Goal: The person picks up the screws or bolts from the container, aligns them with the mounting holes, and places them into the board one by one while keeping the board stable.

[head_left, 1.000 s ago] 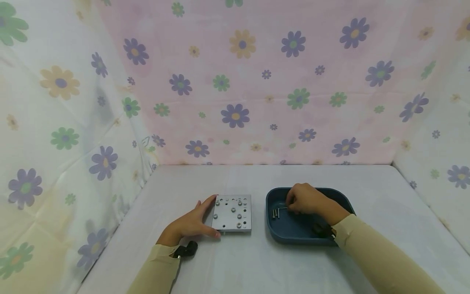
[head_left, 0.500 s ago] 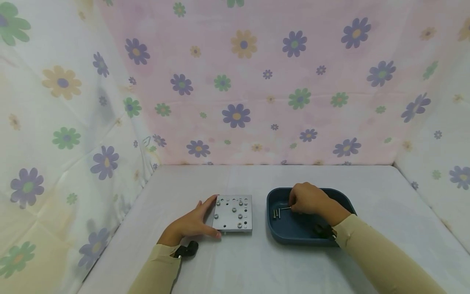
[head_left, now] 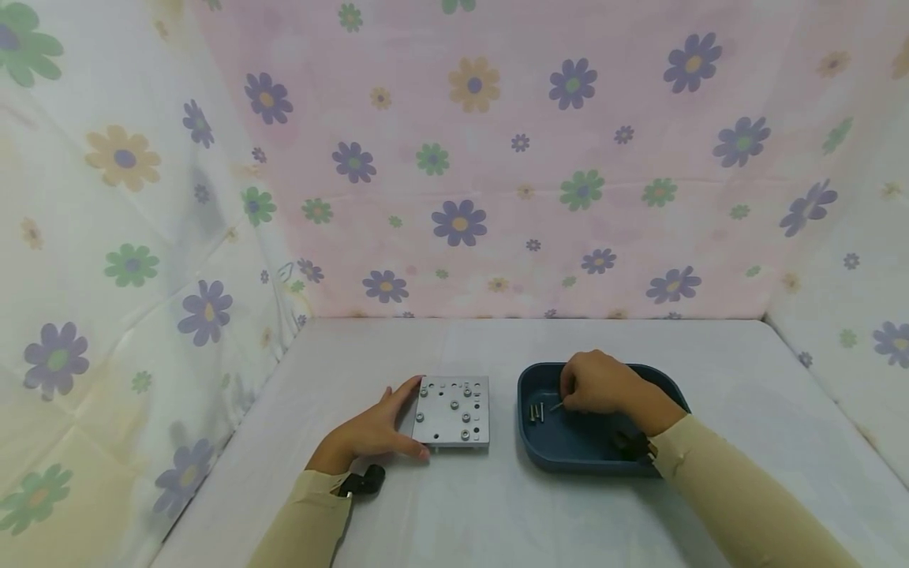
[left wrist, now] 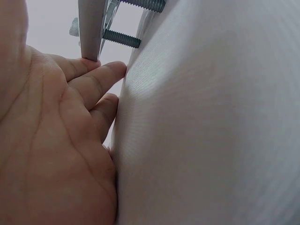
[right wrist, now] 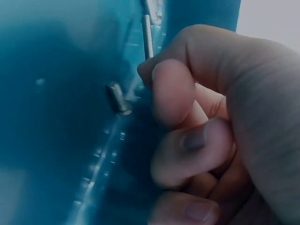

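In the head view my left hand (head_left: 371, 430) spans a square silver metal plate (head_left: 442, 426), the thumb at its near edge and the index finger at its far left corner. Several socket-head screws (head_left: 454, 405) sit in the plate's holes. Seen from the left wrist, their threaded shanks (left wrist: 123, 38) stick out beneath the plate (left wrist: 91, 28). My right hand (head_left: 599, 383) is inside a dark blue tray (head_left: 568, 464). Between thumb and index finger it pinches a thin threaded screw (right wrist: 148, 36); the fingers hide its other end. The remaining fingers are curled.
A few loose screws (head_left: 536, 412) lie at the tray's left side, left of my right hand. The tray stands right of the plate on a white table (head_left: 454, 513). Flowered cloth (head_left: 497, 173) rises behind and at both sides.
The screw in my right fingers has swung from nearly level to a slant, and less of it shows. My left hand keeps its place on the plate. The head view has shifted slightly.
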### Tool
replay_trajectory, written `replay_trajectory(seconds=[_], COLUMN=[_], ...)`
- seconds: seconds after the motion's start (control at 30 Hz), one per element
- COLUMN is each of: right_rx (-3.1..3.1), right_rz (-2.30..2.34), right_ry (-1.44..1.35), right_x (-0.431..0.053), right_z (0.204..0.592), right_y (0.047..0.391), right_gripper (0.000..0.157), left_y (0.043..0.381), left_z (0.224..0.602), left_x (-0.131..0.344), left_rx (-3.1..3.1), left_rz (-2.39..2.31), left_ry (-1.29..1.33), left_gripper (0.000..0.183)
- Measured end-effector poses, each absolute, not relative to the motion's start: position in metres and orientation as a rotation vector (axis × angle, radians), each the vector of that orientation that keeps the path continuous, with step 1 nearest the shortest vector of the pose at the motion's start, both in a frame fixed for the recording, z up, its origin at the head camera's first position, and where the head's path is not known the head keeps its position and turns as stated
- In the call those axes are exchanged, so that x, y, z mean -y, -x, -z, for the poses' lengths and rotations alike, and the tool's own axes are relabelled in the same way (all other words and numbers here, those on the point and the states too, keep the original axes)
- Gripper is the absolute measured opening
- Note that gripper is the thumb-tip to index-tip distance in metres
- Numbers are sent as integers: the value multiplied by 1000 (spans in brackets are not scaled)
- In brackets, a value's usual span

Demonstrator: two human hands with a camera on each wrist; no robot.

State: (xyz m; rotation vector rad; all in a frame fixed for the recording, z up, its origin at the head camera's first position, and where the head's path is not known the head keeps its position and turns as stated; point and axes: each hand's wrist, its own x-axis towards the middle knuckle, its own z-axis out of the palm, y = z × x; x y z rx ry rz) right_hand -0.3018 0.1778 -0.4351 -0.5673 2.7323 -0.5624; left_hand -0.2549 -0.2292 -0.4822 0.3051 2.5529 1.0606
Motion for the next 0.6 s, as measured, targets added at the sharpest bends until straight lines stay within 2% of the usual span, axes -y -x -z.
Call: replay_trajectory(seconds=[0.27,0.6], right_rx=[-2755,-2771], right_rz=[673,920], right_ry=[673,686], right_x=[-182,-185], right_z=[423,412], right_y=[299,293], right_gripper=[13,5], left_y=[255,254], left_z=[483,482], left_x=[230,229], left_rx=[-2547,-2561], left_rz=[-1061,-1049], left_ry=[-298,-295], left_gripper=[135,137])
